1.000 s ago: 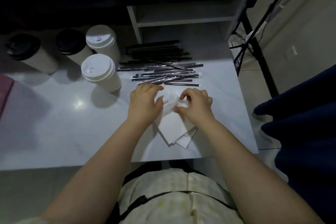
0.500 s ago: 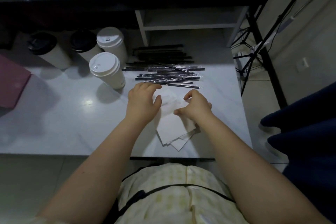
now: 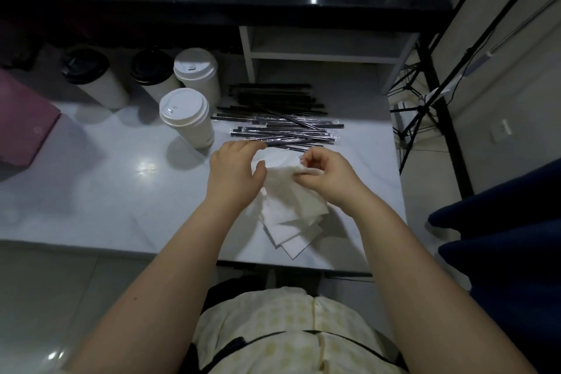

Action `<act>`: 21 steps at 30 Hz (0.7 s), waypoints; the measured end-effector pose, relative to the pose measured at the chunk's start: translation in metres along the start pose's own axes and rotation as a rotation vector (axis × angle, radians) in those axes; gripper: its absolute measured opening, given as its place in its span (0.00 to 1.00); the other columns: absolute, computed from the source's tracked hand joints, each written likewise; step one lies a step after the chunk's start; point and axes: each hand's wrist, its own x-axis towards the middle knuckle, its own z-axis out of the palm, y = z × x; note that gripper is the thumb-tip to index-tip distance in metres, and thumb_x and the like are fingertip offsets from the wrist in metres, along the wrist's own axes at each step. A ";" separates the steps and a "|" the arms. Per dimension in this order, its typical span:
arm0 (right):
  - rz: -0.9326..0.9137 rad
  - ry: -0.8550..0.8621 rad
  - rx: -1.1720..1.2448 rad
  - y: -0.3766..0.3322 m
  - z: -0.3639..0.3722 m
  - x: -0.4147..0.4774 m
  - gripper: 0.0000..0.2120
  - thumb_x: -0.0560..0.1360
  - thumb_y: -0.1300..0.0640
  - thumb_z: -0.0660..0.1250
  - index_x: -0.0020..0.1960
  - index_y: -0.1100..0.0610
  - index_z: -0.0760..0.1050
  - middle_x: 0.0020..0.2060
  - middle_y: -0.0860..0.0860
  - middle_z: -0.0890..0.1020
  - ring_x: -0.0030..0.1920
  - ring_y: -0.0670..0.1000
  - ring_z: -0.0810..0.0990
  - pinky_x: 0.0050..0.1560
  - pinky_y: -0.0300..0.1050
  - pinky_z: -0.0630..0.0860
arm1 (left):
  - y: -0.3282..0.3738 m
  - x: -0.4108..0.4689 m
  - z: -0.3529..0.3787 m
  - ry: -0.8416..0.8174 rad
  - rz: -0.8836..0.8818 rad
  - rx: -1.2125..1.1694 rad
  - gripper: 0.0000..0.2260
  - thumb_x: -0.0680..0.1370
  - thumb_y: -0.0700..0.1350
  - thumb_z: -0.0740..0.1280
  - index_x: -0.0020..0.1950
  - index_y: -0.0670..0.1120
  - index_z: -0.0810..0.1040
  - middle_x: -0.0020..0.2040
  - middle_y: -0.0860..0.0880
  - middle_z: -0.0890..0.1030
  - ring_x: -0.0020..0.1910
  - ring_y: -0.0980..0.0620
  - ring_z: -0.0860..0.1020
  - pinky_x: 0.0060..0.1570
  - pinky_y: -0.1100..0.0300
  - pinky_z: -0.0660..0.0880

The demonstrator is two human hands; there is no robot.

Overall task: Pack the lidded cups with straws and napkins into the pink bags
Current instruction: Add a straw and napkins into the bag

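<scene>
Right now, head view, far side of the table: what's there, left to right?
pink bag → black-lidded cup → second black-lidded cup → rear white-lidded cup → pile of straws
</scene>
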 end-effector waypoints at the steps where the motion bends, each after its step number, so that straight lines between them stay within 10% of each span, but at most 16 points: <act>1: -0.037 0.011 0.002 -0.002 0.001 -0.001 0.12 0.69 0.64 0.74 0.39 0.51 0.73 0.35 0.42 0.77 0.38 0.44 0.74 0.41 0.39 0.71 | -0.002 -0.004 -0.004 0.020 -0.019 -0.004 0.16 0.77 0.43 0.67 0.64 0.47 0.78 0.61 0.47 0.79 0.63 0.44 0.73 0.63 0.48 0.67; 21: -0.389 -0.232 -0.102 -0.097 0.191 0.004 0.14 0.71 0.55 0.67 0.43 0.34 0.78 0.41 0.34 0.80 0.41 0.38 0.79 0.38 0.42 0.77 | -0.129 -0.132 -0.129 0.281 -0.406 0.122 0.19 0.75 0.46 0.69 0.66 0.52 0.77 0.63 0.53 0.79 0.64 0.47 0.73 0.63 0.46 0.67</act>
